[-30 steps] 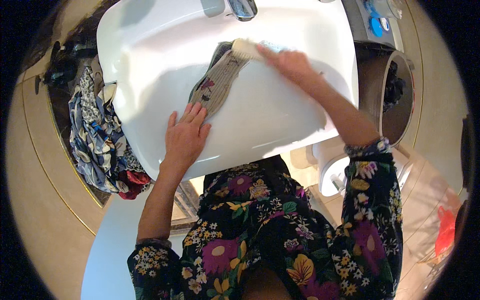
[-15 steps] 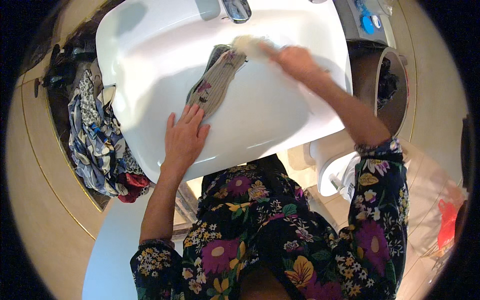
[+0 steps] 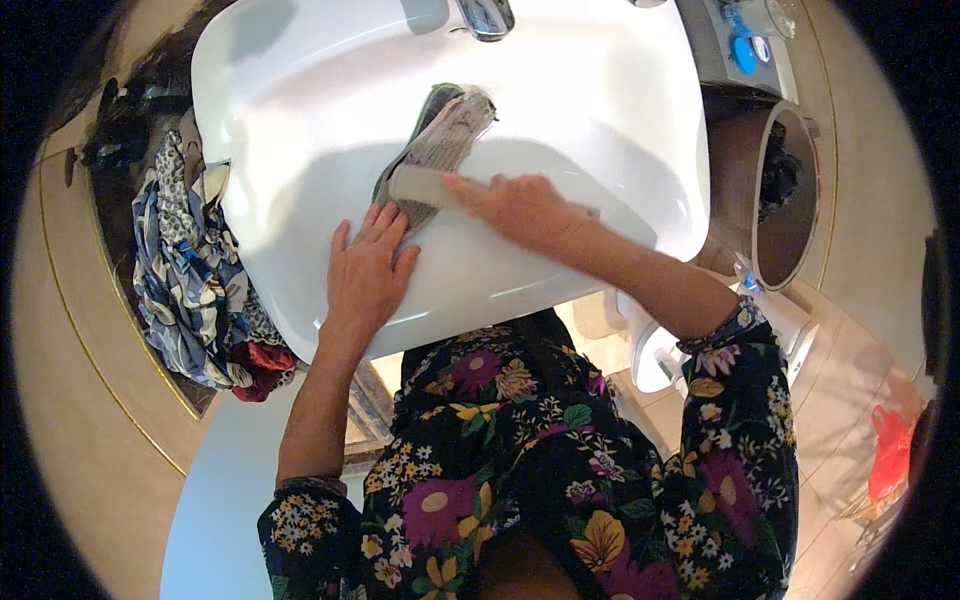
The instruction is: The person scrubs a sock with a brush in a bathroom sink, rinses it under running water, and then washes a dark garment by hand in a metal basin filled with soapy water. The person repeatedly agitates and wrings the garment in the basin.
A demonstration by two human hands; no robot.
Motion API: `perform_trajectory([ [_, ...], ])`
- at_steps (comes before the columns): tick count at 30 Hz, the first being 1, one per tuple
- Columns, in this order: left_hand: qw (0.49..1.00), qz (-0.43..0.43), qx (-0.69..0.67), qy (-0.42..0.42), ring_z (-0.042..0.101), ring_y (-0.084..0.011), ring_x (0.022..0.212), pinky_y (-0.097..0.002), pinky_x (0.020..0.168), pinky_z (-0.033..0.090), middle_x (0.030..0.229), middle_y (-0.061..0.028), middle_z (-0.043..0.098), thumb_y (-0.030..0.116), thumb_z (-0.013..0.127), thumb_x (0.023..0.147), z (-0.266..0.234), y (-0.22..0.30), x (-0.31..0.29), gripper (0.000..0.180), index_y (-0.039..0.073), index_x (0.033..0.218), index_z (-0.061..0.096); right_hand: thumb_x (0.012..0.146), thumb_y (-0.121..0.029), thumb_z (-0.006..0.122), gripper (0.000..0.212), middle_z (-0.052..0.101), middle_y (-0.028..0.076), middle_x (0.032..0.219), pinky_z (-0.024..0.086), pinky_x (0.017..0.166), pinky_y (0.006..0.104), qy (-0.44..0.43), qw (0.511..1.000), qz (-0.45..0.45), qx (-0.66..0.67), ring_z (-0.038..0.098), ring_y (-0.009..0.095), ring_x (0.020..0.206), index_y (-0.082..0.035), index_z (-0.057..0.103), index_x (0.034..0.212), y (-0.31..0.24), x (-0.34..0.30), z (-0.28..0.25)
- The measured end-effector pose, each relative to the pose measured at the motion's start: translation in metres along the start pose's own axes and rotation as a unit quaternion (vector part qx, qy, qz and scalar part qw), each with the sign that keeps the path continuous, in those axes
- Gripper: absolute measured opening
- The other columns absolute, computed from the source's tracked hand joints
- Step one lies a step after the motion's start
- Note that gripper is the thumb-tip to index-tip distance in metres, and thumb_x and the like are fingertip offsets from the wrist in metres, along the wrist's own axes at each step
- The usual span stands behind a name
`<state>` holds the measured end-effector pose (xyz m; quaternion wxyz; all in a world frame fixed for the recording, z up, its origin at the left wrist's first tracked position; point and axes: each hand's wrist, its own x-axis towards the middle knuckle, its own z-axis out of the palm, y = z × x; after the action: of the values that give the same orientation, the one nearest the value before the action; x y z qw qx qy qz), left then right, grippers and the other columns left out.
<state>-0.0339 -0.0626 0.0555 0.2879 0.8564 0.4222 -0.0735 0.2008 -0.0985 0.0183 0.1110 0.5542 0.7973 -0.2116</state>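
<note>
A long grey striped cloth piece with a flower pattern and a dark green edge lies in the white washbasin. Its outline is like a slipper or a sock; I cannot tell which. My left hand rests flat with spread fingers, the fingertips on the cloth's near end. In my right hand is the handle of a pale scrubbing brush. The brush head presses across the cloth's near half, just above my left fingertips. Its bristles are hidden underneath.
A chrome tap juts over the basin's far edge. Left of the basin lies a heap of patterned clothes with a red cloth. To the right stand a brown bin with a black liner and a white toilet.
My right hand has swept the brush from the cloth's far end down to its near half. My left hand stays almost where it was, on the near end.
</note>
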Motion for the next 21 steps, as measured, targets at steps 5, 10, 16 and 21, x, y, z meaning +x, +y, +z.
perform_trajectory([
  [5,1.0,0.005,0.011,-0.008,0.037,-0.0242,0.126,-0.0476,0.103,0.022,0.132,-0.0097,0.044,0.023,0.053,0.084,-0.003,-0.001,0.001,0.039,0.006,0.119,0.051,0.088,-0.02,0.048,0.057,0.059,0.012,0.073,0.051,0.048,0.0336,-0.03,0.98,0.192,-0.042,0.06,0.022,0.059,-0.024,0.022,0.138,0.097,0.002,-0.026],
  [10,1.0,-0.004,0.01,-0.01,0.036,-0.0241,0.127,-0.0476,0.103,0.021,0.132,-0.0093,0.044,0.023,0.052,0.084,0.002,-0.003,0.001,0.039,0.006,0.12,0.051,0.087,-0.018,0.049,0.059,0.059,0.012,0.074,0.052,0.055,0.0355,-0.03,0.999,-0.005,-0.021,0.061,0.025,0.067,-0.024,0.022,0.139,0.034,0.006,-0.017],
  [16,1.0,0.016,0.007,0.025,0.039,-0.0246,0.124,-0.0479,0.102,0.022,0.13,-0.0104,0.046,0.024,0.054,0.083,0.003,-0.004,0.002,0.037,0.006,0.114,0.053,0.088,-0.035,0.051,0.06,0.06,0.01,0.071,0.05,0.047,0.0313,0.042,0.996,0.072,-0.034,0.059,0.021,0.057,-0.017,0.025,0.139,0.08,0.008,-0.01],
  [21,0.997,-0.039,-0.057,0.039,0.053,-0.0268,0.103,-0.0438,0.085,0.041,0.11,-0.0109,0.055,0.019,0.058,0.08,-0.008,-0.005,0.019,0.03,0.006,0.106,0.056,0.092,-0.03,0.043,0.046,0.059,0.014,0.069,0.05,0.057,0.038,0.011,0.986,0.164,0.021,0.061,0.025,0.061,-0.025,0.031,0.136,0.062,0.009,-0.018],
])
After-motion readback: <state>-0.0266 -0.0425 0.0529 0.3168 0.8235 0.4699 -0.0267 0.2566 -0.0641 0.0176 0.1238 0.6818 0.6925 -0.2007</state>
